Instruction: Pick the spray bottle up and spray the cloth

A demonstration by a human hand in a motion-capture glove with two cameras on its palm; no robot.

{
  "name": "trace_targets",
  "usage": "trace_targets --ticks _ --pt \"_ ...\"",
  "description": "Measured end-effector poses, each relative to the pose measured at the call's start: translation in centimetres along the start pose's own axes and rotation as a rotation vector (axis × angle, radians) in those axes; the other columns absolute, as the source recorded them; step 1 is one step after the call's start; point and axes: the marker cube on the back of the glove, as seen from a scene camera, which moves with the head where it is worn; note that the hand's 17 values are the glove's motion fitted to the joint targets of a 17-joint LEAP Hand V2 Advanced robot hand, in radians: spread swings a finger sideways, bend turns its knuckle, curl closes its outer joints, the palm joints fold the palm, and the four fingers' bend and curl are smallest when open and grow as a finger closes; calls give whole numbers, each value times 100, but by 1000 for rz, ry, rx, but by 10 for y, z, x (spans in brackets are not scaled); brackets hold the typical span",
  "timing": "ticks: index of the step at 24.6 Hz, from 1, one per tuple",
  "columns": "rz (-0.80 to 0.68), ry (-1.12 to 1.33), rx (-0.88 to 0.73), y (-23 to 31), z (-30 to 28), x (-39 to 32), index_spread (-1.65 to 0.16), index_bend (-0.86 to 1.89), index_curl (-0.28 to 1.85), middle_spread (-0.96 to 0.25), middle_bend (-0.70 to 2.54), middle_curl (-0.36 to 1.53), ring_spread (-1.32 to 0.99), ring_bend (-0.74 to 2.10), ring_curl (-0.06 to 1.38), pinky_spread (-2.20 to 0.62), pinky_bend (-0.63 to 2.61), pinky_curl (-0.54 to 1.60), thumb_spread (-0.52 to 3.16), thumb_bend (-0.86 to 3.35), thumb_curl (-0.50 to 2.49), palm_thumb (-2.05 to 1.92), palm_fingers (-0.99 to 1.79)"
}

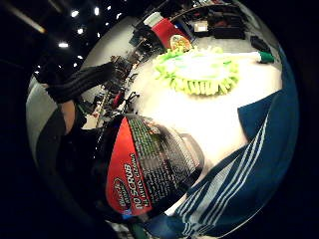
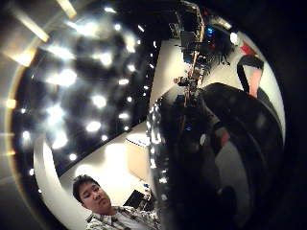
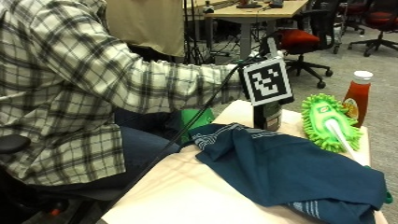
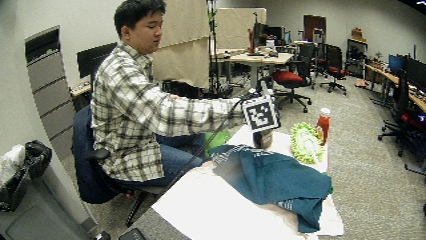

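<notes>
Outside view: spray bottle (image 3: 268, 116) upright on the table (image 3: 187, 186), just behind the crumpled blue striped cloth (image 3: 292, 172). Right hand's grip cannot be told. Green duster mop (image 3: 328, 122) lies beside a ketchup bottle (image 3: 358, 95).

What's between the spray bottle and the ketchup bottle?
The green duster lies between the spray bottle and ketchup bottle, seen in the outside view.

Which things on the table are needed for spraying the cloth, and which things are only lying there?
Needed for the job:
- spray bottle, dark with a red label, standing beside the cloth
- blue striped cloth, crumpled on the table
- gloved right hand, hidden behind the marker

Only lying there:
- green microfibre duster
- ketchup bottle
- green object beyond the table's edge
</notes>
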Motion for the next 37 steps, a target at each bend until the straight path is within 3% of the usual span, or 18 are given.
trace_targets --ticks 3,10,14,20,24,27,32,37 --pt "-4 120 -66 21 15 -4 -25 38 64 -10 65 53 -20 58 47 -7 31 41 8 -2 82 107 128" --pt "37 111 -196 29 11 2 -25 33 63 -11 63 52 -20 57 47 -6 32 41 15 -3 82 107 122" --pt "62 83 -245 48 -4 4 -25 14 58 -10 55 50 -17 56 46 2 28 40 33 -5 80 102 93" --pt "80 133 -193 82 -43 0 -31 10 53 -8 40 45 -9 44 46 13 21 41 61 -5 74 90 36" --pt "62 213 -134 111 -76 -22 -34 13 47 -8 32 41 -5 36 40 17 18 37 72 -4 71 87 26" --pt "15 427 -150 144 -97 -44 -35 17 45 -7 28 39 -2 32 37 17 17 35 79 -4 69 84 22" --pt "-60 1031 -234 222 -140 -80 -36 17 42 -8 22 37 1 28 34 19 18 34 88 -3 66 80 17" --pt "-67 1244 -241 336 -165 -112 -37 18 41 -8 19 35 4 24 32 20 18 34 95 -3 63 76 15"
